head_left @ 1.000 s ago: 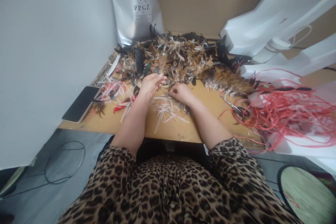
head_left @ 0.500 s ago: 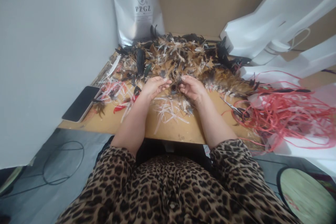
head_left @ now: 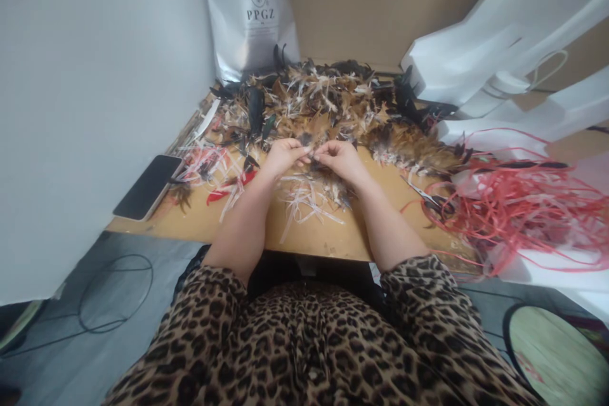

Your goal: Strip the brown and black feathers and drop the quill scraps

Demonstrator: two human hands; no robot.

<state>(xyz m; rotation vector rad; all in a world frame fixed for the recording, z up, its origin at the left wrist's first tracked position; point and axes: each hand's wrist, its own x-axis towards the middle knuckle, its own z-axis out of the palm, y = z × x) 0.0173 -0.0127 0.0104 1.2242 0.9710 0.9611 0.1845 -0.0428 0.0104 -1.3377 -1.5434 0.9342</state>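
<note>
Brown, cream and black feathers (head_left: 328, 95) lie in a wide heap across the wooden table (head_left: 328, 244). At the heap's near edge my left hand (head_left: 288, 157) pinches a small brown-and-dark feather piece that rises above the fingertips. My right hand (head_left: 340, 160) meets it from the right, its thumb and fingers pressed together at the same spot; what they grip is too small to make out. Pale ribbon strips (head_left: 309, 203) lie on the table just below my hands.
A phone (head_left: 148, 187) rests at the table's left edge, with red feathers (head_left: 219, 195) to its right. Scissors (head_left: 425, 195) lie beside a tangle of red ribbon (head_left: 518, 209) on the right. A silver bag (head_left: 252, 44) stands behind the heap; white sheets (head_left: 485, 32) are at back right.
My right hand has moved left and its fingers have closed in, so both hands' fingertips now meet. My left hand has barely moved.
</note>
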